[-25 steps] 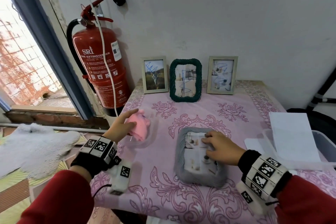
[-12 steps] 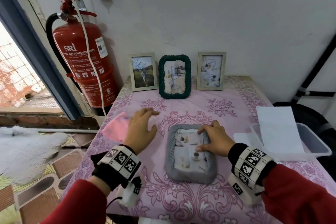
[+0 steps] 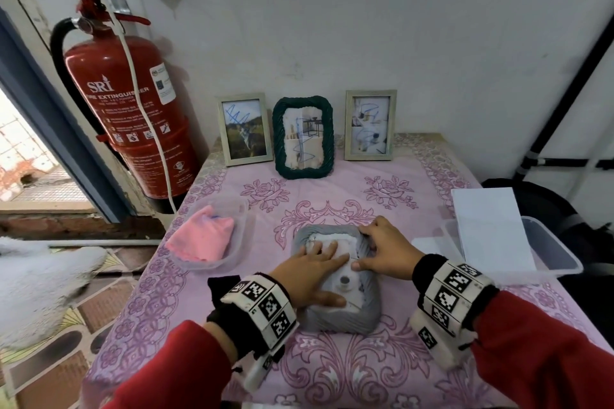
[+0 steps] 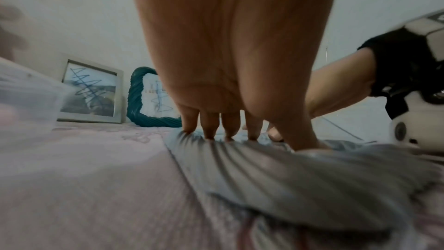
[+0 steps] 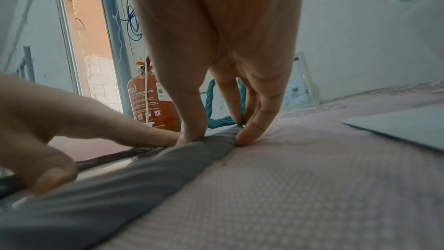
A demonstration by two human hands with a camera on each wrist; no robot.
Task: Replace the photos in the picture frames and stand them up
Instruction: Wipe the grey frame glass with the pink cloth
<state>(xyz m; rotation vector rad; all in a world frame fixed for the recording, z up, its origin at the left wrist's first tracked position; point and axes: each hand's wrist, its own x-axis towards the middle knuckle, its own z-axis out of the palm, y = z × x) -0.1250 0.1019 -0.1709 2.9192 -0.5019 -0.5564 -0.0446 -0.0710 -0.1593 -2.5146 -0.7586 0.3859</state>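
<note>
From the head view, the grey frame [image 3: 337, 289] is lying flat, glass up, on the pink tablecloth [image 3: 382, 196], directly under both hands. The left hand [image 3: 310, 271] is resting flat on its photo with fingers straight and spread, pressing down. The right hand [image 3: 385, 251] is gripping the frame's far right corner, fingers curled over the ribbed border and thumb lying along the inner edge. Beyond the hands, three frames are standing against the wall: a pale frame with a cat photo [image 3: 245, 129], a green rope frame [image 3: 303, 138] and another pale frame [image 3: 369, 125] (all three photos are scribbled over in blue). Left of the left hand, a pink cloth [image 3: 202, 237] is sitting in a clear tray [image 3: 241, 209]. Right of the right hand, a white sheet [image 3: 491, 229] is lying across a clear bin [image 3: 555, 252]. A red fire extinguisher [image 3: 133, 123] is standing beyond the tray.

From the left wrist view, the left fingertips [image 4: 209, 130] are touching down at the frame's far inner edge, and the thumb is pressing the near border.

From the right wrist view, the right fingers [image 5: 254, 123] are pinching the grey border at its corner; the thumb [image 5: 45, 170] appears to be on the border's inner edge, though blur is making this uncertain.
</note>
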